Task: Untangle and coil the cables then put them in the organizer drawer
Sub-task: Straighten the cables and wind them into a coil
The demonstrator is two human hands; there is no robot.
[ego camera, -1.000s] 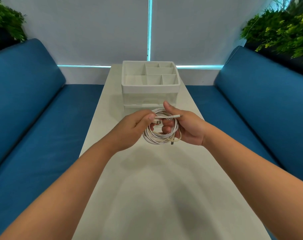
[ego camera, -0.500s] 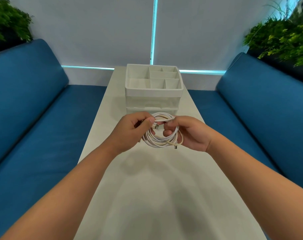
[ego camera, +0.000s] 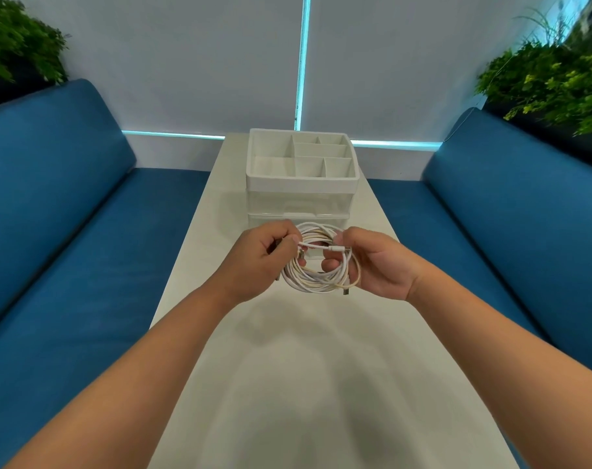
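A coil of white and cream cables (ego camera: 316, 277) hangs between my hands above the white table (ego camera: 287, 384). My left hand (ego camera: 265, 262) pinches a straight cable end that runs across the coil's top. My right hand (ego camera: 377, 265) grips the coil's right side, fingers through the loop, thumb on the same cable end. Metal plugs stick out at the coil's lower right and left. Just behind stands the white organizer (ego camera: 301, 184), with open top compartments and translucent drawers below, the lowest drawer partly hidden by the coil.
Blue sofas flank the narrow table: one on the left (ego camera: 57, 214), one on the right (ego camera: 511, 211). Green plants (ego camera: 551, 82) stand behind both sofa backs. A white wall with a light strip closes the far end.
The cable end now stretches straight between both thumbs across the coil's top. The hands and coil have barely shifted; the view tilted slightly.
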